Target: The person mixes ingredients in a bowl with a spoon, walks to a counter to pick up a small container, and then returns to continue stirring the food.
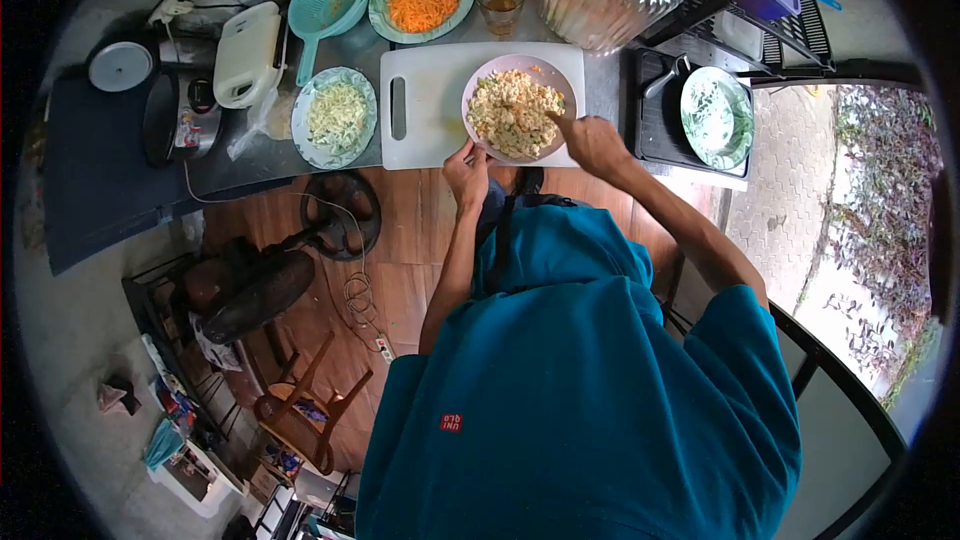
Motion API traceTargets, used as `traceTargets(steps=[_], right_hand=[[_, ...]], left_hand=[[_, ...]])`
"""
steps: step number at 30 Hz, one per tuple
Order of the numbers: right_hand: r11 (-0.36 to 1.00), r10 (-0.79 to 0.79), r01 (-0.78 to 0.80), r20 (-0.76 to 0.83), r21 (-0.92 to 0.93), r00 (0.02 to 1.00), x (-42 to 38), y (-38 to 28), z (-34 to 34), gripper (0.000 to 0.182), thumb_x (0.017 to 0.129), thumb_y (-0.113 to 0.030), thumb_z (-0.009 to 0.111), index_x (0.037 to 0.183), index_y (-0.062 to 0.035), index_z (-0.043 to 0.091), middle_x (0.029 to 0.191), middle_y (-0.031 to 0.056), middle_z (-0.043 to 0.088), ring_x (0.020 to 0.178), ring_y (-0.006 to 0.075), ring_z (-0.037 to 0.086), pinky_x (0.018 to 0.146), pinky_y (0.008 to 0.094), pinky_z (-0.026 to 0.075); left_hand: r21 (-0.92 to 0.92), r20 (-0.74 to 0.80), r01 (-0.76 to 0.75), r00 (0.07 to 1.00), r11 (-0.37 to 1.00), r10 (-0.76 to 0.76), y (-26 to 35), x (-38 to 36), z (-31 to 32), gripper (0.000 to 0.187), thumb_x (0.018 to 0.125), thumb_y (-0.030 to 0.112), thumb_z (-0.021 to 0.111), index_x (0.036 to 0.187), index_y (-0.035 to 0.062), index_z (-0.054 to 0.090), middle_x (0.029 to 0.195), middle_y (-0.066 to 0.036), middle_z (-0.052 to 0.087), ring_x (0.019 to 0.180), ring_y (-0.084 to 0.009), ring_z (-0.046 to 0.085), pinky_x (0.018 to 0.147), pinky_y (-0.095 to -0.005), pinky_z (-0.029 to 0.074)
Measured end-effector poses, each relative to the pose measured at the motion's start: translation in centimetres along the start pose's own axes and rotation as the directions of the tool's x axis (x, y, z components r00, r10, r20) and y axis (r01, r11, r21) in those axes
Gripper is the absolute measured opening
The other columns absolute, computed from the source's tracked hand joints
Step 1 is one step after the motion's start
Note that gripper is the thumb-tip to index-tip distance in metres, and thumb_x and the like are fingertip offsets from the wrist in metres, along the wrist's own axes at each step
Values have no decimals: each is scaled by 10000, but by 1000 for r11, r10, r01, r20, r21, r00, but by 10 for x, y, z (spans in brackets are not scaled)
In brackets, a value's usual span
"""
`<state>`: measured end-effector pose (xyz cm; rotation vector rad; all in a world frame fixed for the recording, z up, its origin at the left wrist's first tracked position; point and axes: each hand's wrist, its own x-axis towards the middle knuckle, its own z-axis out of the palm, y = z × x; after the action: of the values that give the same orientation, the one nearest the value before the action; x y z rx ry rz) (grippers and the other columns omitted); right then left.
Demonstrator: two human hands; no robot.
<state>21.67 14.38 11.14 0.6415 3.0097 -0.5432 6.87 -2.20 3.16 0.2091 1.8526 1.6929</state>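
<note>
My left hand (pixel 466 168) is gripping the near rim of the pink bowl (pixel 484 81), which is sitting on the white cutting board (pixel 425 130). My right hand (pixel 592 140) is clenching a utensil, its tip sitting in the chopped mix (pixel 515 112). Plates of shredded cabbage (pixel 336 116) and carrot (pixel 422 0) are lying beyond.

Pink bowl (pixel 519 106) is seated upright on the white cutting board (pixel 440 105), toward its right half. It is filled with a chopped mix (pixel 512 112), pale yellow and white, heaped near rim level. Near rim is gripped by the left hand (pixel 466 172). The mix is contacted from the right by the right hand (pixel 592 143), fingers extended over the bowl's right edge.
</note>
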Motion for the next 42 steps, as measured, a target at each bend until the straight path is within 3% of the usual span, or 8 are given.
traceTargets(steps=[7, 13, 20, 25, 28, 30, 35, 42], right_hand=[[977, 147, -120, -151, 175, 978, 32, 53, -22, 302, 852, -75, 475, 1124, -34, 600, 750, 271, 599, 647, 400, 601, 582, 433, 499], [900, 104, -105, 25, 422, 994, 37, 62, -12, 308, 857, -76, 467, 1131, -12, 591, 777, 299, 576, 696, 419, 603, 622, 470, 459], [994, 104, -97, 150, -50, 983, -7, 18, -14, 452, 788, -37, 466, 1237, -56, 516, 684, 215, 608, 648, 359, 631, 618, 455, 511], [997, 30, -33, 37, 75, 999, 1, 44, -15, 431, 781, -45, 488, 1209, -55, 535, 685, 210, 603, 637, 363, 619, 600, 441, 513], [993, -35, 48, -120, 106, 992, 18, 75, -9, 360, 828, -103, 494, 1181, -54, 549, 643, 199, 556, 569, 367, 564, 541, 448, 471], [990, -50, 73, -185, 120, 981, 38, 95, -4, 334, 847, -122, 494, 1169, -56, 555, 626, 193, 539, 543, 370, 541, 528, 457, 453], [958, -223, 230, -60, 170, 973, 81, 85, -14, 325, 870, -97, 480, 1181, -58, 567, 865, 249, 620, 728, 390, 615, 633, 443, 494], [939, -297, 303, 60, -163, 953, 32, 66, -31, 433, 829, -91, 490, 1261, -114, 503, 594, 147, 538, 573, 294, 585, 554, 418, 485]], left_hand=[[102, 150, -24, 989, 994, 9, 3, 39, -8, 292, 843, 14, 570, 1093, -135, 562, 930, -197, 644, 732, -196, 647, 606, -296, 582], [247, 273, -94, 962, 965, 23, 10, 72, -13, 297, 843, 65, 573, 1094, -95, 585, 915, -202, 663, 673, -204, 668, 583, -273, 548], [498, 359, -238, 932, 834, 51, 24, 103, -11, 272, 827, 113, 593, 1067, -10, 634, 846, -170, 680, 680, -210, 670, 615, -298, 521], [517, 434, -321, 897, 794, 81, 29, 105, -10, 314, 848, 90, 571, 1105, -90, 583, 912, -165, 661, 705, -194, 658, 607, -277, 547], [398, 280, -278, 944, 874, 174, 22, 77, -9, 340, 870, 137, 582, 1139, -70, 572, 891, -147, 648, 743, -198, 655, 621, -283, 551], [123, 76, 0, 997, 992, -10, 19, 43, -8, 376, 899, 206, 571, 1149, -74, 557, 923, -150, 627, 782, -219, 658, 652, -293, 557], [-81, 271, 269, 932, 960, -239, 0, -13, -2, 379, 959, 218, 461, 1161, -102, 472, 1008, -184, 598, 832, -293, 660, 702, -323, 567], [-188, 94, 209, 977, 960, -194, 5, -15, 16, 373, 938, 153, 496, 1211, -101, 472, 1091, -199, 577, 863, -293, 646, 753, -343, 567]])
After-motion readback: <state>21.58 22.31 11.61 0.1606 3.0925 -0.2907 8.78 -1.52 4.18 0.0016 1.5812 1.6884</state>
